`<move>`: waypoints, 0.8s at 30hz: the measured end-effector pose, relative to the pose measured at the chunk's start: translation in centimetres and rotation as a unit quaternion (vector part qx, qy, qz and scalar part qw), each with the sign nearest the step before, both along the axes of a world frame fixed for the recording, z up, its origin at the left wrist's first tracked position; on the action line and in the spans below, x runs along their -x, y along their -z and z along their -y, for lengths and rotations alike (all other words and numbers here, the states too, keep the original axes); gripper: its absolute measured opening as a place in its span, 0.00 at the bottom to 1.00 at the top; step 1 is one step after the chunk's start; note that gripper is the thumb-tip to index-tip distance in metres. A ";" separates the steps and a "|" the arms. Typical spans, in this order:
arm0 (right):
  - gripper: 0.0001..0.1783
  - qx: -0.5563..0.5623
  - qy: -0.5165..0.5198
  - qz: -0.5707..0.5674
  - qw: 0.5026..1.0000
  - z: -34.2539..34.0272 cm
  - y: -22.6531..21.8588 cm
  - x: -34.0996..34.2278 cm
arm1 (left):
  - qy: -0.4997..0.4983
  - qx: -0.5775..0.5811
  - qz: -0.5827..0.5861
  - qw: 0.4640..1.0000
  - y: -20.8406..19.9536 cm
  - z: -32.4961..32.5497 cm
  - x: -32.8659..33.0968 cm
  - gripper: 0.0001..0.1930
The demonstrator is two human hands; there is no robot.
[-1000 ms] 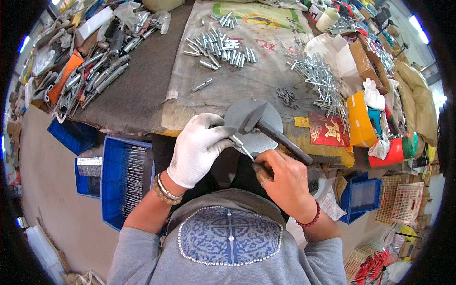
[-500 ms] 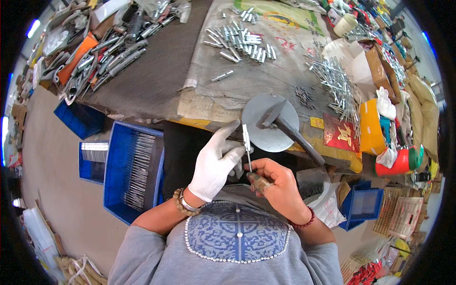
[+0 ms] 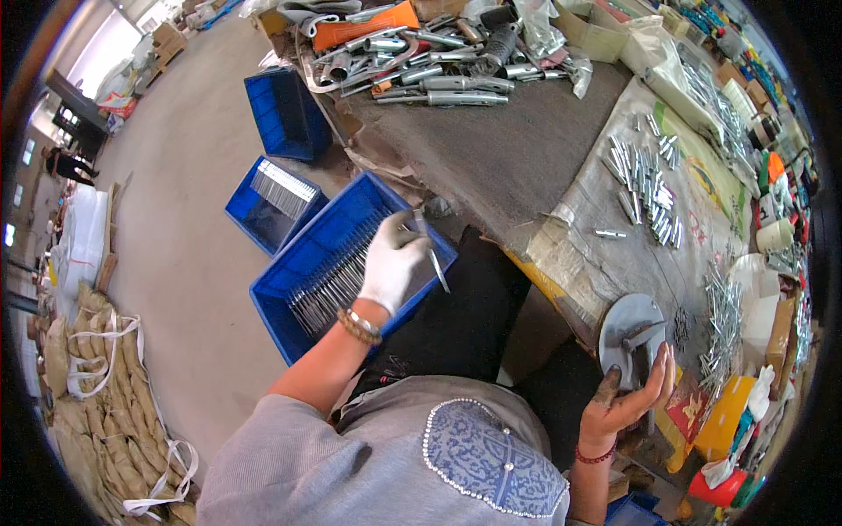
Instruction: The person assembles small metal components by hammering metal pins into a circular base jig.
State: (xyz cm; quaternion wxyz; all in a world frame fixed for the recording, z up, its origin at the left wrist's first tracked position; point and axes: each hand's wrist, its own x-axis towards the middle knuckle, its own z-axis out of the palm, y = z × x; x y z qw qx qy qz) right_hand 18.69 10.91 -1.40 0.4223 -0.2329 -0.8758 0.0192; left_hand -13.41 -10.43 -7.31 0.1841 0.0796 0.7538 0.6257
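The gloved left hand [image 3: 390, 267] is closed in a light pinch on a slim metal rod [image 3: 440, 273], tilted from about eleven to five o'clock, just over the right side of a blue bin [image 3: 270, 316] at nine o'clock in the view. Metal rods [image 3: 329, 285] lie side by side in that bin, toward the hand's eight o'clock.

For tidy handling, keep the pinch near the rod's middle, turn it in line with the row, and clear the rim before lowering; a drop from height could knock neighbours askew.

The bare right hand [image 3: 627, 408], at four o'clock, is open with fingers extended beside a hammer [image 3: 645, 335] and grey disc [image 3: 621, 317] at the tabletop [image 3: 509, 167] edge; whether it touches the handle cannot be told. Best keep it clear of the rod's swing.
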 end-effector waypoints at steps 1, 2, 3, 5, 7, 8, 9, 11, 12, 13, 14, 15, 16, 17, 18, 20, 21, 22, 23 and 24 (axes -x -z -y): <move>0.35 -0.012 0.003 0.011 1.000 -0.2 0.4 0.5 | -0.054 -0.046 0.053 0.996 2.2 0.9 1.4 0.34; 0.36 -0.023 0.008 0.023 0.999 -0.3 0.8 0.9 | -0.078 -0.045 0.116 0.989 4.9 2.1 3.2 0.35; 0.37 -0.077 0.012 0.045 0.996 -0.6 1.5 0.5 | -0.102 -0.014 0.126 0.987 7.0 2.7 4.2 0.35; 0.39 -0.067 0.004 0.038 0.997 -0.6 1.4 0.6 | -0.124 0.044 0.089 0.987 15.6 4.8 7.7 0.35; 0.41 -0.060 0.000 0.049 0.997 -0.6 1.6 -0.1 | -0.137 0.101 0.056 0.984 18.6 4.7 9.5 0.34; 0.41 -0.059 0.000 0.051 0.997 -0.5 1.7 -0.3 | -0.154 0.131 0.043 0.978 19.0 4.4 10.3 0.34; 0.40 -0.063 0.005 0.062 0.996 -0.4 1.8 -0.4 | -0.170 0.162 0.031 0.972 19.3 4.1 11.0 0.33; 0.40 -0.067 0.012 0.075 0.995 -0.3 1.9 -0.6 | -0.173 0.178 0.042 0.968 20.8 3.6 13.0 0.33; 0.39 -0.063 0.006 0.070 0.996 -0.3 1.9 -0.5 | -0.181 0.194 0.053 0.963 21.5 3.8 13.7 0.32; 0.39 -0.061 0.002 0.065 0.996 -0.4 2.0 -0.3 | -0.195 0.214 0.048 0.956 21.4 3.5 13.8 0.30; 0.39 -0.059 -0.001 0.067 0.996 -0.5 2.2 -0.2 | -0.198 0.216 0.050 0.955 21.6 3.5 14.1 0.30; 0.39 -0.047 -0.013 0.059 0.997 -0.5 2.4 0.0 | -0.205 0.229 0.043 0.951 21.7 3.7 14.2 0.30; 0.39 -0.040 -0.015 0.047 0.998 -0.4 2.2 -0.3 | -0.203 0.235 0.032 0.950 21.2 2.9 14.4 0.30; 0.39 -0.042 -0.011 0.046 0.998 -0.3 2.1 -0.5 | -0.202 0.251 0.009 0.947 20.8 2.1 14.6 0.29; 0.40 -0.048 -0.003 0.052 0.997 -0.3 1.9 -0.7 | -0.200 0.249 0.007 0.948 20.3 1.6 14.6 0.29; 0.40 -0.050 0.001 0.064 0.997 -0.6 2.0 -0.6 | -0.197 0.280 -0.028 0.939 19.4 1.1 14.2 0.26; 0.41 -0.040 0.001 0.056 0.998 -0.7 2.2 -0.6 | -0.195 0.281 -0.027 0.939 18.8 0.9 14.0 0.26; 0.42 -0.033 0.007 0.047 0.998 -0.8 2.3 -0.9 | -0.215 0.229 -0.006 0.949 18.2 0.4 13.8 0.25; 0.42 -0.035 0.013 0.047 0.998 -0.7 2.3 -1.0 | -0.234 0.177 0.016 0.956 17.8 0.0 13.8 0.24; 0.42 -0.027 0.003 0.022 0.999 -0.7 2.1 -0.1 | -0.284 0.153 -0.062 0.945 20.9 3.6 15.5 0.22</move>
